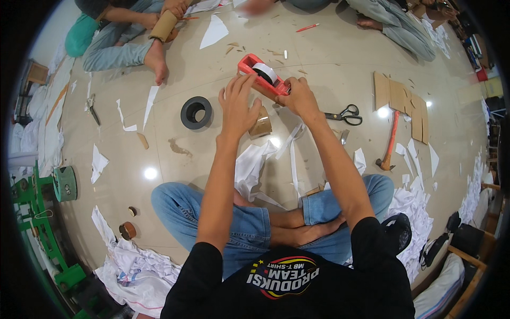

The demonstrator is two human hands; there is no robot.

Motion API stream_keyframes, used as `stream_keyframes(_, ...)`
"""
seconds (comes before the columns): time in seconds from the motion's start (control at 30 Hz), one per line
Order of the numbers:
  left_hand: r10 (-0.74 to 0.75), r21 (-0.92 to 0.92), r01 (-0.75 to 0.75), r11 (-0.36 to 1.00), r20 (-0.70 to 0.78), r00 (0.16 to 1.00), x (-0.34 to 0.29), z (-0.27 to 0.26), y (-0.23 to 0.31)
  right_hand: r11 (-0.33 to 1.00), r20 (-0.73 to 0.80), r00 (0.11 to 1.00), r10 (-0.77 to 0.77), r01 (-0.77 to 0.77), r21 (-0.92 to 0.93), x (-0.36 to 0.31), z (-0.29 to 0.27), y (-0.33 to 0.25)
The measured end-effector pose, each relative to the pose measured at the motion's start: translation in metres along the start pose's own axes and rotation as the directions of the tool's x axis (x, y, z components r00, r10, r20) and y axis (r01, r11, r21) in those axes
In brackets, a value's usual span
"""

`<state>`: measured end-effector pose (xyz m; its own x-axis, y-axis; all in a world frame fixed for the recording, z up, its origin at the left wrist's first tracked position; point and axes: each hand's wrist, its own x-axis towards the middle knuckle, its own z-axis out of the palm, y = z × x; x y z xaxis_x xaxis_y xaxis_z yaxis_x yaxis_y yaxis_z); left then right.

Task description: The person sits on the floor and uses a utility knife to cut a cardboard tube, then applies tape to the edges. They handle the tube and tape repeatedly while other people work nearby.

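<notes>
A red tape dispenser (246,63) with a roll of clear-white tape (265,73) in it stands on the floor in front of me. My left hand (238,106) is at its near left side, fingers apart and the tips against or just beside it. Thumb and fingers of my right hand (300,98) are closed at the dispenser's right, cutter end; whether they also pinch the tape is hidden. Just under my left hand stands a cylinder wrapped in brown tape (261,125), partly covered by the fingers. Left of that lies a wide black tape roll (196,112).
Black-handled scissors (349,115) and a small blade (344,137) lie right of my right arm. Farther right are cardboard pieces (396,95) and a hammer (392,138). White scraps (252,165) lie before my legs. Two people sit opposite, one holding a cardboard tube (163,25).
</notes>
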<state>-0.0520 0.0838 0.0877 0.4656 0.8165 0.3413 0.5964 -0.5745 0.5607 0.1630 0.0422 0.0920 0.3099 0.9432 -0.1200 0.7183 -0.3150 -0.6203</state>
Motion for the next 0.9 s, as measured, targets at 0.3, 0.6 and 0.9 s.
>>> stream_keyframes(0.3,0.038,0.315,-0.066,0.947,0.094,0.995,0.034,0.021,-0.003,0.997,-0.022,0.999,-0.025,0.024,-0.071,-0.002,-0.005,-0.006)
stream_keyframes(0.6,0.0,0.276,-0.028,0.961,0.102,0.995,0.039,0.024,-0.011,0.993,0.142,0.99,-0.013,-0.004,0.121,0.025,-0.003,0.016)
stream_keyframes(0.9,-0.035,0.299,0.002,0.954,0.108,0.994,0.039,0.027,-0.012,0.953,0.389,0.911,0.139,-0.229,0.196,0.067,-0.003,0.026)
